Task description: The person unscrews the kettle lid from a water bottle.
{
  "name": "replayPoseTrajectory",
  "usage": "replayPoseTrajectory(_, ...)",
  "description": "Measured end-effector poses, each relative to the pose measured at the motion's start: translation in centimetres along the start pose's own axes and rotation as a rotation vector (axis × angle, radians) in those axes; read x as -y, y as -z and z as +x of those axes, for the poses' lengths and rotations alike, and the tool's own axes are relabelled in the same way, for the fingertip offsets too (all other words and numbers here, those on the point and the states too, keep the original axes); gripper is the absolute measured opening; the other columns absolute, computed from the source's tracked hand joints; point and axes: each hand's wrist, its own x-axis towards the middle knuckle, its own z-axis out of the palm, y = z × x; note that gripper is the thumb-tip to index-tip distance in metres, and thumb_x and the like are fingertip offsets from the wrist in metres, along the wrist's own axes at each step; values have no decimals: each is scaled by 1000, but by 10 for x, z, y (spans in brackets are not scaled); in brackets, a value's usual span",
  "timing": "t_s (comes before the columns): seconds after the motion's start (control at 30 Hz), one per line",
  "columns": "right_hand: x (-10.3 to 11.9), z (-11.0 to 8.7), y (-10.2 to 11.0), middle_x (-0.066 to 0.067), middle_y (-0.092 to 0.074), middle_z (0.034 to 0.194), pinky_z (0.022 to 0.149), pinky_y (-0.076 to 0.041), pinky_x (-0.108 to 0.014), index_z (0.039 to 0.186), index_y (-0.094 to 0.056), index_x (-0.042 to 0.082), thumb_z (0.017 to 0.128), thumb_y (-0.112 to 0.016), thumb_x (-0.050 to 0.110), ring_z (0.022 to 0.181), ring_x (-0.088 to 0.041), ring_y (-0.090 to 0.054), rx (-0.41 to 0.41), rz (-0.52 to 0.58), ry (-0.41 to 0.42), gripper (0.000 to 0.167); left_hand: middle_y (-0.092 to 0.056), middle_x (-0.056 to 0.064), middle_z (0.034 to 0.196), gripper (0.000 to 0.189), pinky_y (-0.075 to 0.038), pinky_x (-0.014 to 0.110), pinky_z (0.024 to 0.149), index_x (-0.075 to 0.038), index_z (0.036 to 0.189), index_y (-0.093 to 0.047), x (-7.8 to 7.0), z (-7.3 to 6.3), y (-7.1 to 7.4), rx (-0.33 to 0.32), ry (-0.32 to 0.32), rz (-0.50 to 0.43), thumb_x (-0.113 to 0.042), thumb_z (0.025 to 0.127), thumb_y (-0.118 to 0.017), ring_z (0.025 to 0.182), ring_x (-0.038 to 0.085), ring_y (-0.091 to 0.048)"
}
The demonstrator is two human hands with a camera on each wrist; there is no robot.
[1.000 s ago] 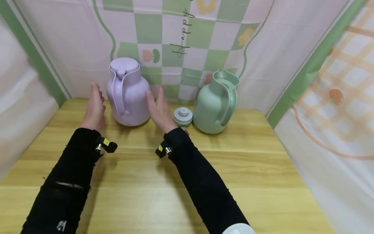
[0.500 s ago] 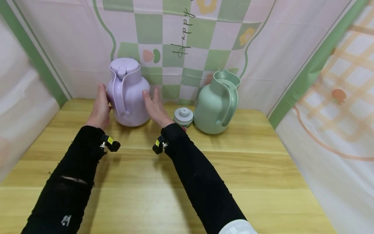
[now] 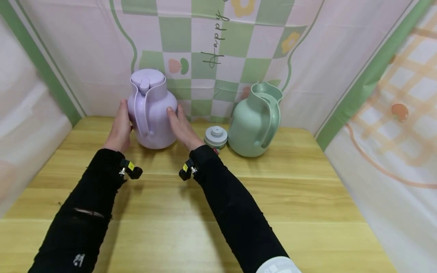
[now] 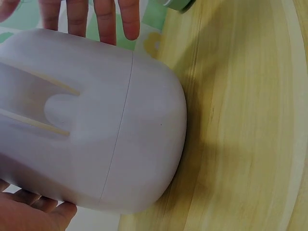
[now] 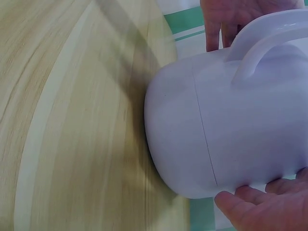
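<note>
A lilac thermos jug (image 3: 158,117) with a matching lid and handle stands upright at the back left of the wooden table. My left hand (image 3: 120,127) lies along its left side, fingers reaching towards the back. On the opposite side my right hand (image 3: 182,128) rests against the jug, its thumb toward the front. Seen from the left wrist, the right hand's fingers (image 4: 106,21) are nearly straight beside the jug wall. The right wrist view shows the jug's base (image 5: 166,130) close to the tabletop; the undersides of both hands are partly hidden.
To the right stands a green thermos jug (image 3: 250,127) with its handle turned forward. Between the jugs sits a grey round stopper (image 3: 216,136), beside a small red part. A patterned cloth (image 3: 205,38) hangs close behind, and more cloth borders both sides of the table (image 3: 273,204).
Both hands have moved inward from beside the lilac thermos jug until they meet its sides. The jug stays in place, and the view shifts slightly.
</note>
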Motion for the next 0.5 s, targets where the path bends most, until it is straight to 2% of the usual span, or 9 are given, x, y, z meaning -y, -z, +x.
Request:
replayPoseTrajectory(0.1, -1, -4, 2, -4, -7, 177, 130, -11, -40, 170, -2, 16, 106, -25, 68, 162, -21, -9, 9, -4, 9, 86, -12, -10, 175, 65, -1, 55, 130, -20, 145, -42, 0, -3, -1, 1, -17, 24, -64, 108, -12, 160, 8, -3)
replayPoseTrajectory(0.27, -3, -11, 7, -4, -8, 176, 130, -11, -38, 170, -3, 16, 106, -27, 68, 162, -19, -10, 15, 4, 34, 85, -18, -4, 172, 70, -3, 57, 129, -17, 152, -40, 0, -8, -3, 22, -50, 67, -62, 108, -9, 158, 10, -9)
replayPoseTrajectory(0.5, -8, -21, 13, -5, -16, 175, 129, -17, -36, 170, -8, 17, 107, -29, 66, 161, -19, -17, 1, 7, 76, 83, -35, 4, 158, 62, -12, 56, 129, -16, 134, -52, -2, -14, -8, 29, -96, 104, -54, 111, -9, 152, 13, -23)
